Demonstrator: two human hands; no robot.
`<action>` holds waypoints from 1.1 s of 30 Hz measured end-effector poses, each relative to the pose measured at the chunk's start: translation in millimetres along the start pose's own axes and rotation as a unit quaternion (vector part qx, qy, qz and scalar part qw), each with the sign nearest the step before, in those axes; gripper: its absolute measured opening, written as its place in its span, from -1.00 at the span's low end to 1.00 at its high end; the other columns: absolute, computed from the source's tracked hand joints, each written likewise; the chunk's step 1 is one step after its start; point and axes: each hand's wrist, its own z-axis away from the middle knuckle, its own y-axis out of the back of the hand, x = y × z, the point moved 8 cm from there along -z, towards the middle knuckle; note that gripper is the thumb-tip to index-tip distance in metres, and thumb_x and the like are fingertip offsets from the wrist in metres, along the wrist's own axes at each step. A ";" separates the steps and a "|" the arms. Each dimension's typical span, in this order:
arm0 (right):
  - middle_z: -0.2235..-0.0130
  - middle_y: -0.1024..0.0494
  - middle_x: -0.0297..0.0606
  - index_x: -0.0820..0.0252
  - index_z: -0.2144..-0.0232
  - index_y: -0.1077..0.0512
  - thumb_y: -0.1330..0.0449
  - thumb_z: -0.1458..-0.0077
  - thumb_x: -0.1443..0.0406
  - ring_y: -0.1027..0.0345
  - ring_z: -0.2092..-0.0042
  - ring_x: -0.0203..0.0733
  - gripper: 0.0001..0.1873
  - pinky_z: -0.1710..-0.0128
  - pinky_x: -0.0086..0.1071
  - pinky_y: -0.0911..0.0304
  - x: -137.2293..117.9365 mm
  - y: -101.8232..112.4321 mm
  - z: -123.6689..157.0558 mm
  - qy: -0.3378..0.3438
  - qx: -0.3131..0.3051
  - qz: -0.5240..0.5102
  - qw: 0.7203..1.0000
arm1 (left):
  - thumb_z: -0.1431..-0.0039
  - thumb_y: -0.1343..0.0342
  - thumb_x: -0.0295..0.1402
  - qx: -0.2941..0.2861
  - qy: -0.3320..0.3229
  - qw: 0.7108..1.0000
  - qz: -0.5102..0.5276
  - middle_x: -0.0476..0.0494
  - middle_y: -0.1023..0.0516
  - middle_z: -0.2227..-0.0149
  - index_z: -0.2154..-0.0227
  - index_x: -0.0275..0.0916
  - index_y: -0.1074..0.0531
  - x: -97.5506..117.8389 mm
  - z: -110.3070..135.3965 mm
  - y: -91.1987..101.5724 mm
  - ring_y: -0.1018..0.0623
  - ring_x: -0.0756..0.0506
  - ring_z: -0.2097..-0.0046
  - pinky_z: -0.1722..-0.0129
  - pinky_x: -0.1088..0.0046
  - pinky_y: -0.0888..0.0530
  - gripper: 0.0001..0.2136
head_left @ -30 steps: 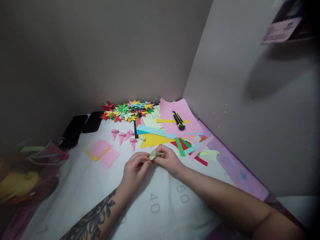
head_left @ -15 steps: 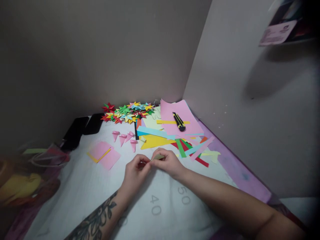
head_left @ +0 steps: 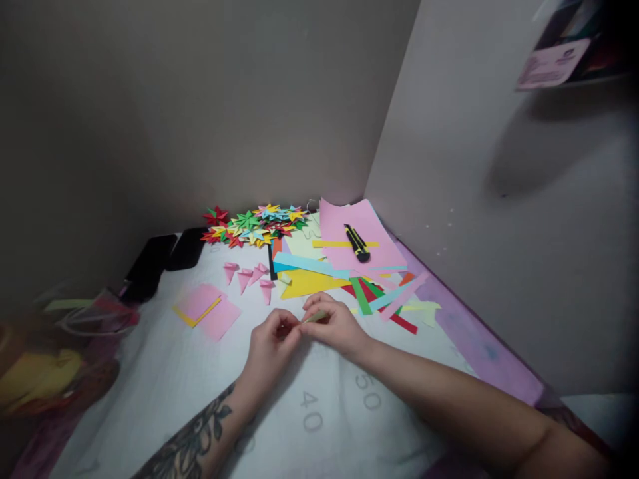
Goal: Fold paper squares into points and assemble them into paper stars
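A small pale yellow-green piece of paper [head_left: 316, 317] is pinched between my two hands, its folds partly covered by fingers. My left hand [head_left: 273, 338] is closed on the paper's left end, thumb and fingertips together. On the other side my right hand [head_left: 339, 327] grips it between thumb and curled fingers. Just beyond the hands lie several folded pink paper pieces [head_left: 244, 279] and one folded pale piece [head_left: 285, 281]. Pink paper squares [head_left: 219, 320], with a yellow edge showing among them, rest to the left.
Folded paper stars [head_left: 247, 223] are heaped at the back. A utility knife [head_left: 357, 243] lies on pink sheets [head_left: 384, 239]. Coloured strips [head_left: 387, 296] spread to the right. Two black phone-like slabs [head_left: 186, 249] sit at the back left, near a blurred clear bag [head_left: 44, 372].
The paper in my hands has tilted and now shows a narrower face. My right fingers have shifted slightly around it; my left hand stays nearly in place.
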 end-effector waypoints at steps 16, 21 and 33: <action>0.35 -0.31 -0.34 0.14 0.32 -0.36 -0.29 0.12 0.20 -0.21 0.33 -0.27 -0.71 0.35 -0.42 -0.17 12.0 16.0 -6.9 -0.034 0.062 -0.151 0.986 | 0.01 -0.14 -0.33 0.041 0.096 0.992 0.075 0.06 -0.37 0.53 0.46 -0.25 -0.33 -12.0 -3.1 5.5 -0.35 0.05 0.49 0.48 0.57 -0.29 -0.88; 0.35 -0.32 -0.32 0.20 0.54 -0.37 -0.26 0.10 0.24 -0.24 0.28 -0.25 -0.84 0.30 -0.40 -0.16 3.1 4.5 -5.5 -0.018 0.010 -0.034 0.999 | 0.02 -0.15 -0.32 0.027 0.096 0.991 0.092 0.05 -0.38 0.52 0.44 -0.24 -0.33 -9.7 0.1 2.0 -0.36 0.04 0.49 0.48 0.56 -0.30 -0.86; 0.46 -0.32 -0.38 0.21 0.50 -0.39 -0.25 0.09 0.24 -0.22 0.40 -0.30 -0.85 0.42 -0.45 -0.14 17.5 20.5 -7.9 -0.050 0.074 -0.105 0.990 | 0.03 -0.12 -0.33 0.008 0.111 0.992 0.066 0.05 -0.37 0.54 0.44 -0.26 -0.33 -6.2 -1.1 -2.3 -0.34 0.05 0.50 0.49 0.54 -0.29 -0.87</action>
